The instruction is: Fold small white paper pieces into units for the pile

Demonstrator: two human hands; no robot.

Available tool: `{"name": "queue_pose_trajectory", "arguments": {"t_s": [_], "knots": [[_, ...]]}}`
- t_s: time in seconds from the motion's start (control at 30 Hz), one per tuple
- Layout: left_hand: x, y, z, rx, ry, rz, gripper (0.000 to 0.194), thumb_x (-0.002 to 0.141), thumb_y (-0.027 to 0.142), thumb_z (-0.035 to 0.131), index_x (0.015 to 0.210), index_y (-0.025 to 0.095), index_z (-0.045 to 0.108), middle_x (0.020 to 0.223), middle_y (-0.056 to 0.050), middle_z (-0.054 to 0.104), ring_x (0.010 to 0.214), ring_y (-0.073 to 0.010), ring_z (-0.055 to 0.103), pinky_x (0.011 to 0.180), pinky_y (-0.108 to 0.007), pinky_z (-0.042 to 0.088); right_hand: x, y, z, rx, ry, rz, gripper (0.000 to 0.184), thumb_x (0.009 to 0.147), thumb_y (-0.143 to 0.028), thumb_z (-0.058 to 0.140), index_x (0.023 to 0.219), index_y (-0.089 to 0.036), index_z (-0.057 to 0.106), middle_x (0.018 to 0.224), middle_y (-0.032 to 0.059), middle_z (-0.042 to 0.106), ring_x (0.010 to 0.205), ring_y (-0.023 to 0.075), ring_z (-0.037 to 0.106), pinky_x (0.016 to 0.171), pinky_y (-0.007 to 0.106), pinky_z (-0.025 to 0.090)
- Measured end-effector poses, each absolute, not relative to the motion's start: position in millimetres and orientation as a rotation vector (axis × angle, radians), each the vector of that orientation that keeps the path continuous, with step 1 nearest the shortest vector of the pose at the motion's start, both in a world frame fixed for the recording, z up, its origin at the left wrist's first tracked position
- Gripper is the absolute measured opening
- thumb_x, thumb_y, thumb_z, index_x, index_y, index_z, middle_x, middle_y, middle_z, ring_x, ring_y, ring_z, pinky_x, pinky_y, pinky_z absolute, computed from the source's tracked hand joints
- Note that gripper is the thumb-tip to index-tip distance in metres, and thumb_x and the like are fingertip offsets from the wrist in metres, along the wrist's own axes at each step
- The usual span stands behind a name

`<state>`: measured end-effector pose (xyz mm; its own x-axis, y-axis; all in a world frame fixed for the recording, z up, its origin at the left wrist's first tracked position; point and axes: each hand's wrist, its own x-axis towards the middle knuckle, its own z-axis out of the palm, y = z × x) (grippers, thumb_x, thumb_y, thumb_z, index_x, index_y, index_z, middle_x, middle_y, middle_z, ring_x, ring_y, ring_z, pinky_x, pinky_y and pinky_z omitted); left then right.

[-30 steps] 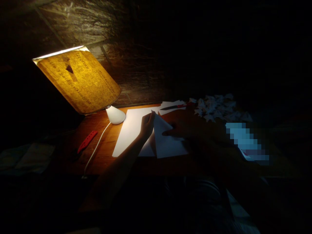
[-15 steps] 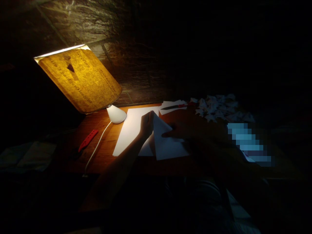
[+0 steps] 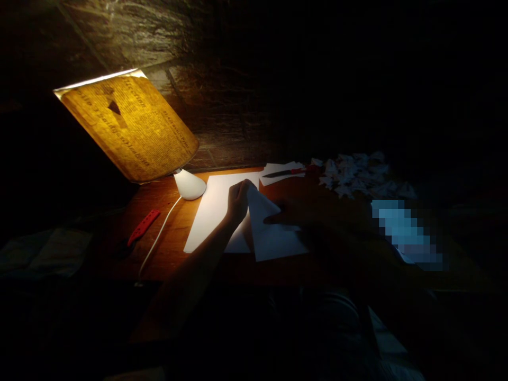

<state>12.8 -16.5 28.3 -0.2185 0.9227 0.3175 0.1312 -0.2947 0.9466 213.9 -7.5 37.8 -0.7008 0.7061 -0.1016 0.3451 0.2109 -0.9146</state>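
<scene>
A partly folded sheet of white paper is raised between my two hands, with a slanting upper edge. My left hand is closed in a pinch on its upper left corner. In deep shadow, my right hand grips the sheet's right side between thumb and fingers; most of those fingers are hard to make out. Beneath, white paper lies flat on the wooden table, brightly lit at its left part.
A lit lamp with a printed shade leans at the left, its white cord crossing the table. A red-handled tool lies nearby. Behind are a red-handled knife on paper pieces and several folded paper shapes. A pixelated bright device lies right.
My left hand has shifted very slightly at the paper's corner, its fingers curled a little more over it. The right hand and the sheet stay almost in place.
</scene>
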Motion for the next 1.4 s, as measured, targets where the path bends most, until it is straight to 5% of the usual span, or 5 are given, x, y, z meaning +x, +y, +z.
{"name": "queue_pose_trajectory", "arguments": {"t_s": [0.57, 0.77, 1.03, 1.2, 1.4], "knots": [[6.3, -11.8, 25.8, 1.336, 1.199, 1.621, 0.051, 0.091, 0.060, 0.068, 0.065, 0.016, 0.075, 0.065, -0.005, 0.070, 0.051, -0.0115, 0.055, 0.049, -0.026, 0.036, 213.8, -6.2, 40.0, -1.017, -2.161, 1.542, 0.020, 0.079, -0.035, 0.088, 0.090, -0.018, 0.084, 0.086, 0.0044, 0.081, 0.074, 0.0192, 0.071, 0.065, 0.029, 0.054], [5.9, -5.2, 21.8, 1.215, 1.069, 1.659, 0.047, 0.083, 0.059, 0.076, 0.061, 0.018, 0.071, 0.059, -0.003, 0.066, 0.053, -0.0126, 0.061, 0.048, -0.023, 0.038, 214.5, -2.8, 38.0, -1.035, -2.195, 1.550, 0.025, 0.079, -0.037, 0.089, 0.095, -0.017, 0.084, 0.091, 0.0063, 0.082, 0.076, 0.0199, 0.071, 0.069, 0.031, 0.055], [7.7, -11.2, 29.0, 1.186, 1.141, 1.522, 0.079, 0.078, 0.095, 0.058, 0.056, 0.019, 0.060, 0.050, -0.001, 0.055, 0.040, -0.0112, 0.051, 0.037, -0.025, 0.033, 217.8, -6.2, 45.6, -1.075, -2.130, 1.547, 0.027, 0.079, -0.037, 0.089, 0.099, -0.019, 0.084, 0.096, 0.0068, 0.083, 0.077, 0.0196, 0.071, 0.069, 0.031, 0.054], [10.6, -14.7, 28.5, 1.322, 1.117, 1.463, 0.076, 0.071, 0.089, 0.074, 0.051, 0.020, 0.049, 0.044, 0.005, 0.042, 0.034, -0.0076, 0.041, 0.033, -0.022, 0.027, 219.3, -4.2, 44.1, -1.032, -2.075, 1.578, 0.028, 0.078, -0.037, 0.089, 0.098, -0.019, 0.084, 0.097, 0.0065, 0.083, 0.078, 0.0193, 0.071, 0.068, 0.030, 0.054], [12.9, -16.3, 28.3, 1.363, 1.085, 1.473, 0.073, 0.078, 0.083, 0.074, 0.052, 0.020, 0.049, 0.044, 0.005, 0.042, 0.036, -0.0069, 0.040, 0.035, -0.022, 0.026, 219.8, -3.1, 43.1, -1.067, -2.060, 1.626, 0.028, 0.078, -0.038, 0.090, 0.097, -0.018, 0.085, 0.093, 0.0063, 0.083, 0.076, 0.0196, 0.072, 0.070, 0.031, 0.055]]}}
